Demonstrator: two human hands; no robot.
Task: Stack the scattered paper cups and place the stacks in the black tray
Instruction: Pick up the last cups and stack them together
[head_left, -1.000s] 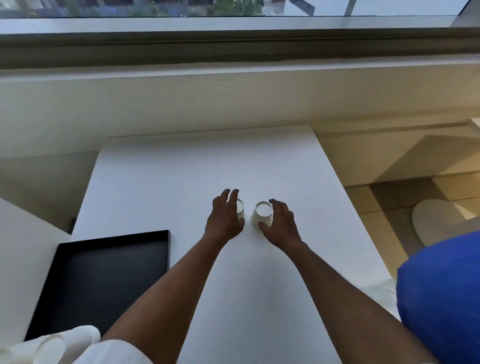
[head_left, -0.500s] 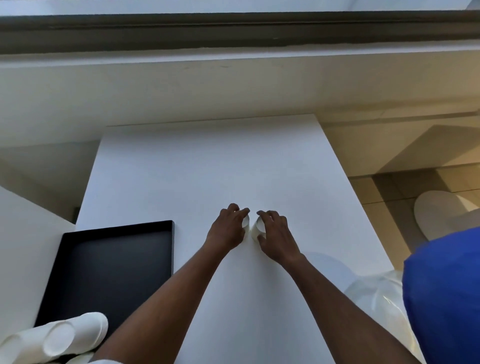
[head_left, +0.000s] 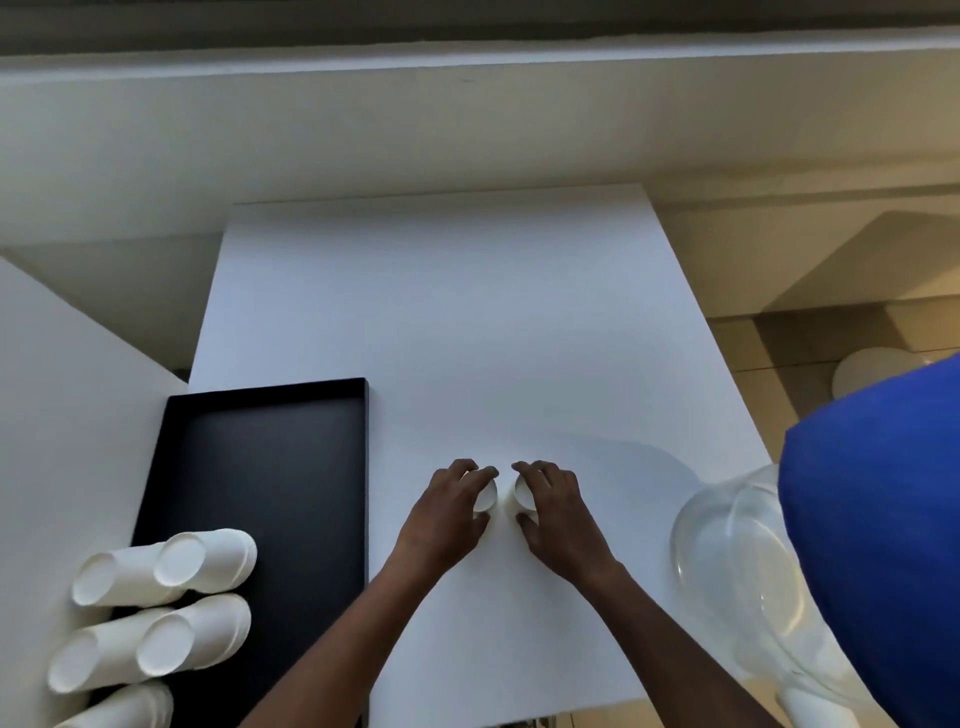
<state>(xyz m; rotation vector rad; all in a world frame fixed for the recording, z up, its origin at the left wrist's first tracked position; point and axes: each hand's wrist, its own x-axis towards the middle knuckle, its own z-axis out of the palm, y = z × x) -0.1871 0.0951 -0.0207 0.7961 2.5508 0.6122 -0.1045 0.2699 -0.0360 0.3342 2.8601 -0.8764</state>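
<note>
Two white paper cups sit side by side on the white table (head_left: 467, 322). My left hand (head_left: 449, 512) grips the left cup (head_left: 487, 500), fingers curled over its top. My right hand (head_left: 553, 506) grips the right cup (head_left: 521, 496) the same way. The two cups nearly touch and are mostly hidden under my fingers. The black tray (head_left: 270, 452) lies at the table's left. Several stacks of white cups (head_left: 171, 566) lie on their sides at its near left corner, partly over its edge.
A clear plastic bowl (head_left: 737, 561) stands at the table's right edge. A blue cushion-like object (head_left: 883, 519) fills the right foreground. A white ledge and window frame run behind the table. A second white surface (head_left: 52, 415) adjoins at the left.
My hands have closed over the two cups and drawn them toward me. The camera tilted down, bringing the cup stacks and clear bowl into view.
</note>
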